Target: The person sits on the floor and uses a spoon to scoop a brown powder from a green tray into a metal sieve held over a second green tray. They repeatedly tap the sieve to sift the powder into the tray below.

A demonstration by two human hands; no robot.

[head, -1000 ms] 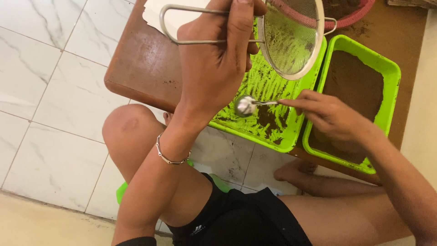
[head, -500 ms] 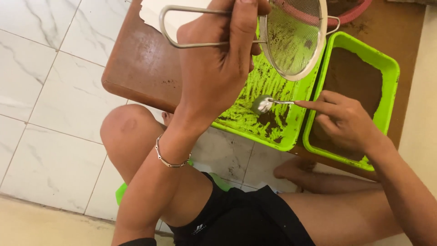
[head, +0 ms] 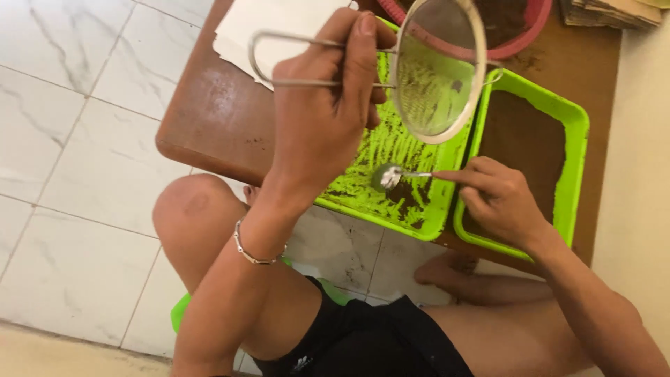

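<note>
Your hands are both busy: left hand grips the wire handle of the metal sieve above the brown desk, right hand pinches a spoon low in the near green tray. Keep that sieve right over the tray and scrape in short, flat strokes so the brown powder doesn't fly. Compared with half a second ago, the spoon's bowl has dropped toward the tray's near edge.

White paper sheet and red-rimmed bowl on brown table, marble floor tiles beneath
</note>
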